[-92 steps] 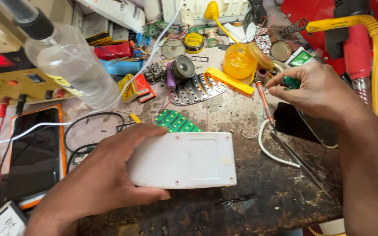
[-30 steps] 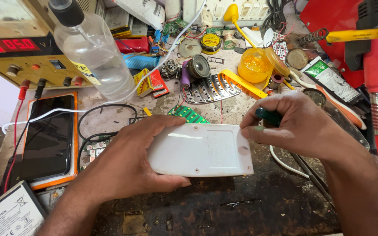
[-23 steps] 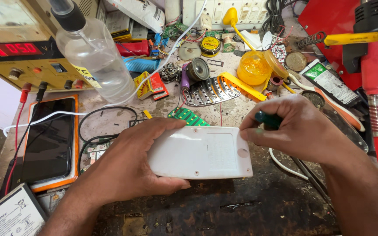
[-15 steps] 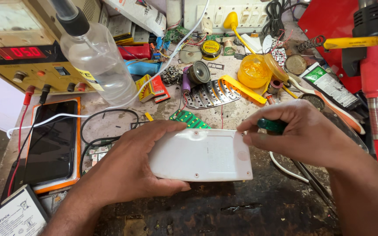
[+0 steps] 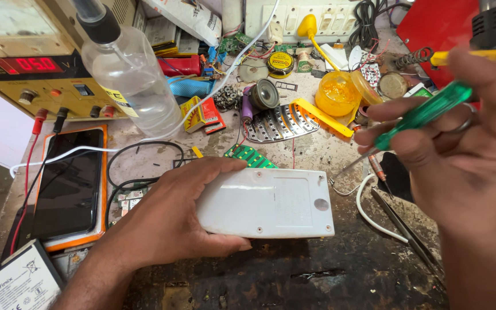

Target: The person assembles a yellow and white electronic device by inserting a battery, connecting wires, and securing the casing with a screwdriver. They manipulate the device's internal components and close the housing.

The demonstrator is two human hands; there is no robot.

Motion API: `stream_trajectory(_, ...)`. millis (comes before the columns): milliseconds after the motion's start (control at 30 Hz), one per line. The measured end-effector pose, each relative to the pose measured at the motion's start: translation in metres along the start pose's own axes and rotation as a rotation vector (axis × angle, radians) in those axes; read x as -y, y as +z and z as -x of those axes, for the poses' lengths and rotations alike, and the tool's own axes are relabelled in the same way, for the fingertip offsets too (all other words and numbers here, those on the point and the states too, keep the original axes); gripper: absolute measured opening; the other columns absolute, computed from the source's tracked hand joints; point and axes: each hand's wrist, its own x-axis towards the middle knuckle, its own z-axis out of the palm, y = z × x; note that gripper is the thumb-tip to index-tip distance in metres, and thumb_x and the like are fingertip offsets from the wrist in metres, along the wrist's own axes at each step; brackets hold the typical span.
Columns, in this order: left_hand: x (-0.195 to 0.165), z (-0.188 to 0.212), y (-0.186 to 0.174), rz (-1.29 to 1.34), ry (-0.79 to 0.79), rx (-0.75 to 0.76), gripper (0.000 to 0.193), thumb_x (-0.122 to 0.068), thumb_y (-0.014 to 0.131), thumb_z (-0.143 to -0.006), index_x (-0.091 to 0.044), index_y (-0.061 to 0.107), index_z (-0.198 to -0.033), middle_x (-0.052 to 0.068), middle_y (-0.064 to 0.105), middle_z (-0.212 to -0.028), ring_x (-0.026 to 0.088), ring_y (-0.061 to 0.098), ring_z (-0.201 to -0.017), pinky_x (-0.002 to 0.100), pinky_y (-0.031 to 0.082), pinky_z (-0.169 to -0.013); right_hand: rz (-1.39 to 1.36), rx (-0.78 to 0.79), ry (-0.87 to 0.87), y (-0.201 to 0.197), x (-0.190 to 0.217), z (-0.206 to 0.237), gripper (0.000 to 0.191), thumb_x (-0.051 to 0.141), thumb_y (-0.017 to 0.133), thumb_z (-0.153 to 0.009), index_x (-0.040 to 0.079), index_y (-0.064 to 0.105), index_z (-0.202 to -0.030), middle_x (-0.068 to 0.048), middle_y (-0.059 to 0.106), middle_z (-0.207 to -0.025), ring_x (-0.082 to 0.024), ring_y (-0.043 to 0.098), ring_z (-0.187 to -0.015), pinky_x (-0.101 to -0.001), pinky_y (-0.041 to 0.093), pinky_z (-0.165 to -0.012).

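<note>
A: What does the white case (image 5: 266, 202) look like?
B: Flat, rectangular, smooth back up, mid-counter (image 5: 317, 275). Left hand (image 5: 173, 221) closes its grip on the case's left end.
A: Right hand (image 5: 460, 155)?
B: Raised right, pinching a green screwdriver (image 5: 417, 117). Bare counter near; clutter far.

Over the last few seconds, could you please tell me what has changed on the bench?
The right hand took up a green-handled screwdriver, brought it to the white plastic case, then lifted it up and away. The left hand kept gripping the case's left end throughout.
</note>
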Motion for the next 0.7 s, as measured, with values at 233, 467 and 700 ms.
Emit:
stream_trajectory(233,-0.001,0.0,0.0,0.003,-0.007,0.004,0.095,-0.037,0.098,-0.056,-0.003,0.057,-0.135,0.016,0.065,-0.134,0.032,0.064,-0.123,0.041,0.048,-0.103,0.16,0.028,-0.026,0.012,-0.003,0.011,0.055,0.001,0.071,-0.103,0.006,0.042,-0.149,-0.018,0.072,-0.117,-0.022,0.077,-0.1,-0.0388,0.064,-0.09)
stream_trajectory(467,0.0,0.0,0.0,0.01,-0.017,0.011,0.094,-0.037,0.097,-0.057,-0.003,0.057,-0.135,0.016,0.065,-0.134,0.031,0.064,-0.124,0.041,0.048,-0.103,0.17,0.06,-0.054,0.013,-0.005,0.008,0.056,-0.002,0.071,-0.101,0.007,0.043,-0.149,-0.019,0.071,-0.118,-0.021,0.076,-0.105,-0.0373,0.064,-0.091)
stream_trajectory(700,0.0,0.0,0.0,0.005,-0.017,0.007,0.095,-0.038,0.097,-0.057,-0.003,0.057,-0.135,0.016,0.065,-0.134,0.032,0.063,-0.124,0.041,0.048,-0.103,0.182,0.06,-0.048,0.014,-0.005,0.007,0.06,-0.005,0.071,-0.098,0.006,0.046,-0.151,-0.02,0.071,-0.118,-0.021,0.076,-0.102,-0.0364,0.064,-0.09)
